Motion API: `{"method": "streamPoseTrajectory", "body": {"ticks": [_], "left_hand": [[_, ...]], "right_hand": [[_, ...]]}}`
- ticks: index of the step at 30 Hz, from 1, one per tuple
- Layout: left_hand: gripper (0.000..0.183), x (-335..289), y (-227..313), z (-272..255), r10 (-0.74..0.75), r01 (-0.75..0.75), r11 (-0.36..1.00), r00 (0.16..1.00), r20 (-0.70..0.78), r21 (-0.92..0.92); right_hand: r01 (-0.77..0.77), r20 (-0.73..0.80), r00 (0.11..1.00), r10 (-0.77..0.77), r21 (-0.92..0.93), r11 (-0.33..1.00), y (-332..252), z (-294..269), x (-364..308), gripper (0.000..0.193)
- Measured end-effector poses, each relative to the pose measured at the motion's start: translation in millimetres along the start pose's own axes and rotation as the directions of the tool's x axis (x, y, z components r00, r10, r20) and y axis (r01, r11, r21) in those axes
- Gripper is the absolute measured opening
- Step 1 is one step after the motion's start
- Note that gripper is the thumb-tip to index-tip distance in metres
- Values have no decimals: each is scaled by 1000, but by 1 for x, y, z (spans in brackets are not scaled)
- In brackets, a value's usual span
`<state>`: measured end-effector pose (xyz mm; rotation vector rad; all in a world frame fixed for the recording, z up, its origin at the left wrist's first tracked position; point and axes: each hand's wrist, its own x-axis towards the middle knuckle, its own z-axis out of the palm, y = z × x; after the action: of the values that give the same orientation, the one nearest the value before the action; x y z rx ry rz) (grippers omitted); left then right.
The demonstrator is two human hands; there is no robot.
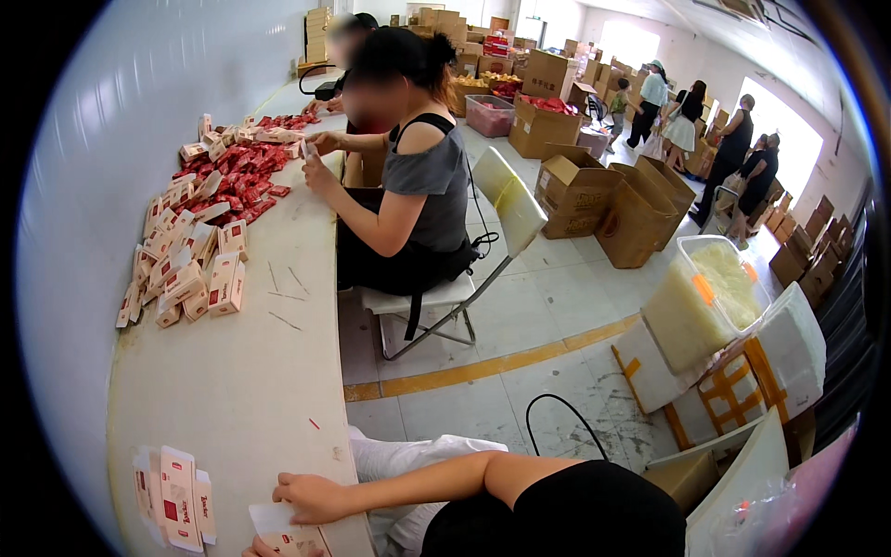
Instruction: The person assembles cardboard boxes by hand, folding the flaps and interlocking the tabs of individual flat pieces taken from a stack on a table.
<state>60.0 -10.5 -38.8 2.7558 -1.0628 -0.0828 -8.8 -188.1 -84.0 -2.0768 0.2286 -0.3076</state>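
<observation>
At the lower edge, a flat, unfolded cream carton (288,533) with red print lies at the table's near edge, partly cut off by the picture. My right hand (314,498) has its fingers closed on the carton's far edge, its bare forearm reaching in from a black sleeve. Only a few fingers of my left hand (260,550) show, at the bottom rim, curled against the carton's near left side. To the left of both hands rests a small stack of flattened cartons (181,498) of the same cream and red kind.
Up the long white table (269,371) lie a heap of folded cream cartons (186,269) and a pile of red packets (243,172). A co-worker (432,176) sits there holding a small carton. Brown boxes (580,190) and a clear bin (715,288) stand on the right.
</observation>
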Motion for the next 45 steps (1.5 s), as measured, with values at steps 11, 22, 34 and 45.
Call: {"method": "streamPoseTrajectory", "body": {"ticks": [11,22,34,45], "left_hand": [[103,-21,47,-29,193,-165,980,929,-316,114],[98,-19,69,-38,184,-224,972,914,-361,-74],[81,-33,82,-26,283,-385,869,902,-326,-310],[112,-33,85,-50,76,-107,889,993,-87,-445]], "right_hand": [[141,-126,988,-94,451,881,-21,-30,-9,26],[208,-34,977,-212,392,896,-33,-60,-25,43],[-26,96,987,-128,884,467,16,1,-44,54],[126,456,805,-380,494,860,-50,-78,-36,60]]}}
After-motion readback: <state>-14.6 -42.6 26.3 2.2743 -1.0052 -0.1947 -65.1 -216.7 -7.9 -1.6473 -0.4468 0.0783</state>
